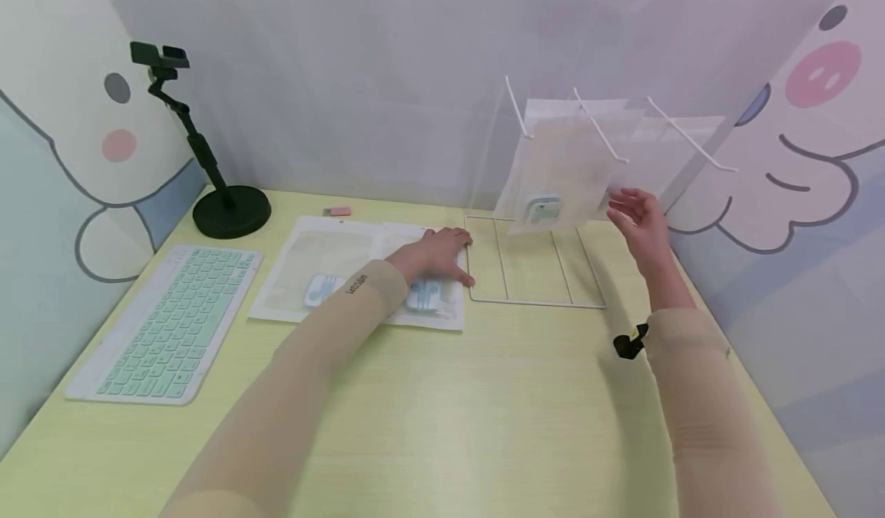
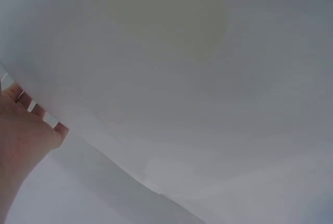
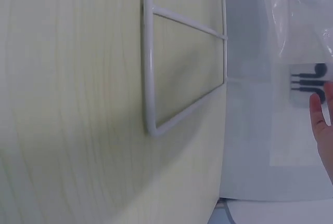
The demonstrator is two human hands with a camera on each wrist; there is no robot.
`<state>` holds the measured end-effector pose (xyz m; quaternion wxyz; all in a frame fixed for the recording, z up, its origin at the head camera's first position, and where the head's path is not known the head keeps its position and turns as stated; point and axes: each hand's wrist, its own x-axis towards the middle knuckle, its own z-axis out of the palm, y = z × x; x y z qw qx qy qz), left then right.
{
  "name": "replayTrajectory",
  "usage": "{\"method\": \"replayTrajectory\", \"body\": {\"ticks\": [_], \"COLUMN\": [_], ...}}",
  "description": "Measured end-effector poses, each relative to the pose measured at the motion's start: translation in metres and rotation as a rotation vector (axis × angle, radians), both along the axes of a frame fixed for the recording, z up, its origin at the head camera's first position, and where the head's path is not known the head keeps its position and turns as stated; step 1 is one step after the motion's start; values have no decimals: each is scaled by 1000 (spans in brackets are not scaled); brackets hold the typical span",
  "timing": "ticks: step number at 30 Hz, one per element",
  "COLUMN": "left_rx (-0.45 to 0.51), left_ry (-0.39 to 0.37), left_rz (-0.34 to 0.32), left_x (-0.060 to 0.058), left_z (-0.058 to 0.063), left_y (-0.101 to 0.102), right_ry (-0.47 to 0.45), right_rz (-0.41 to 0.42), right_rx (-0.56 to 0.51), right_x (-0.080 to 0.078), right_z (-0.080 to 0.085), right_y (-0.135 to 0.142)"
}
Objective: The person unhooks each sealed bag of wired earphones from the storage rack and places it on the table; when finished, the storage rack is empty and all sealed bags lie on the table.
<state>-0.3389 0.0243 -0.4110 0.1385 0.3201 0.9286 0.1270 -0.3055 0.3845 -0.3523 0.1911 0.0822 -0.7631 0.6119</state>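
In the head view, two white paper-like packets lie side by side on the table. The left packet point(image 1: 328, 249) and right packet point(image 1: 401, 235) each bear a small pale-blue and white pouch. My left hand point(image 1: 437, 255) rests on the right packet with spread fingers, its fingertips near the wire rack's base point(image 1: 542, 303). My right hand point(image 1: 639, 222) is raised beside the hanging packets point(image 1: 567, 149), fingers loosely bent. In the right wrist view its fingers are close to a packet with dark rounded bars point(image 3: 309, 82); whether they touch it cannot be told. A pale sheet point(image 2: 171, 94) fills most of the left wrist view.
White hooks point(image 1: 601, 135) jut out above the rack base. At left are a mint-keyed keyboard point(image 1: 166, 322) and a black stand point(image 1: 231, 209). A pink USB stick point(image 1: 337, 211) lies behind the packets. A wall stands close on the right.
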Motion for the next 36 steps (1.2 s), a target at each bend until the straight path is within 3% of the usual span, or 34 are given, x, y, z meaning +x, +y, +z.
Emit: {"method": "replayTrajectory", "body": {"ticks": [4, 11, 17, 26, 36], "left_rx": [-12, -71, -55, -48, -47], "left_ry": [-5, 3, -1, 19, 17], "left_rz": [0, 12, 0, -9, -11], "left_x": [-2, -9, -4, 1, -1], "left_z": [-2, -6, 1, 4, 1], "left_y": [1, 5, 3, 2, 1], "right_ry": [42, 63, 40, 51, -24], "right_rz": [54, 29, 17, 80, 68], "right_rx": [-85, -159, -182, -352, -118], "right_x": [-4, -7, -11, -15, -7], "right_z": [-1, 0, -2, -1, -7], "right_y": [-5, -14, -16, -23, -26]}}
